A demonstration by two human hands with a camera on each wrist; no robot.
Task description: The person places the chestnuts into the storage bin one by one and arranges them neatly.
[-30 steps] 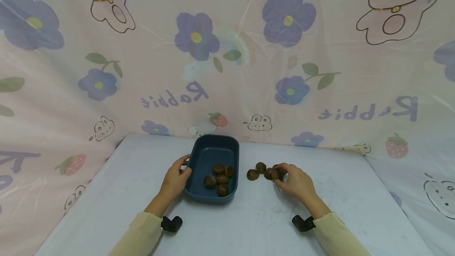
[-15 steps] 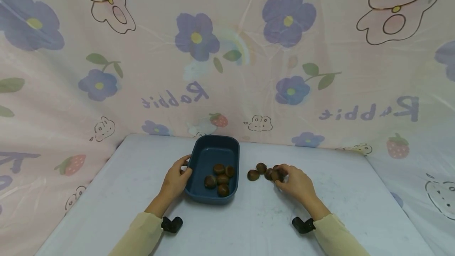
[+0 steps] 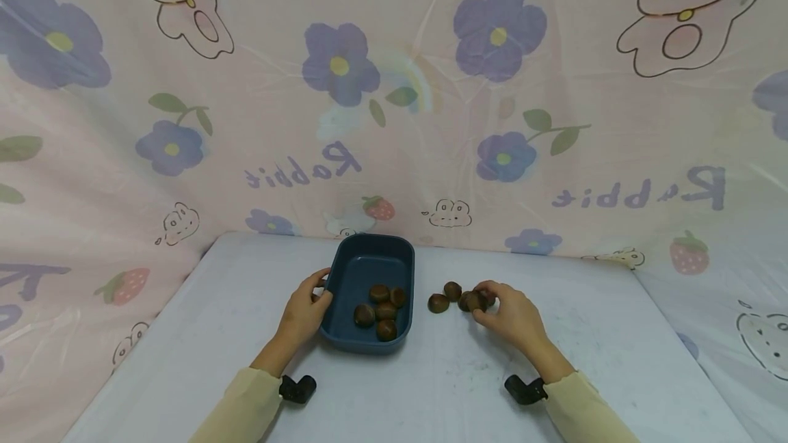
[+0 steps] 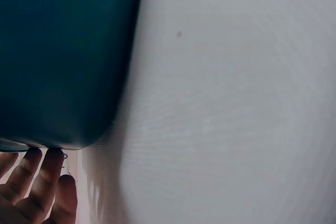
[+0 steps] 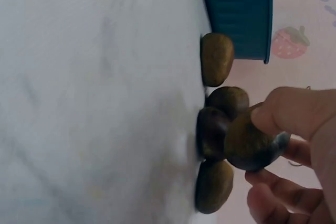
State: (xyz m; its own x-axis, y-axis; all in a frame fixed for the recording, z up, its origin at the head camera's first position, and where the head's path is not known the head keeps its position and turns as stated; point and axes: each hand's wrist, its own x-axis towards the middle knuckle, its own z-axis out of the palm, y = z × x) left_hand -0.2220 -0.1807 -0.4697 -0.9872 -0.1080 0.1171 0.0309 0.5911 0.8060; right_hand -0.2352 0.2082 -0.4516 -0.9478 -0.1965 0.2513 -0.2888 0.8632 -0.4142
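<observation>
My right hand pinches a brown chestnut between thumb and fingers, just over the table. Several more chestnuts lie close by, right of a dark blue rectangular tray. In the right wrist view, the held chestnut overlaps a few others behind it, so whether they touch is unclear. My left hand rests against the tray's left side. Its fingertips touch the outer wall in the left wrist view; the thumb is out of that view. Inside the tray, several chestnuts sit toward the near end.
A white tabletop spreads beneath everything. Behind it hangs a pink printed cloth with flowers and rabbits, meeting the table's far edge. Black wrist-worn devices sit by the sleeve cuffs.
My right hand has shifted slightly left with the pinched chestnut, uncovering another chestnut behind it. The left hand and tray stay in place.
</observation>
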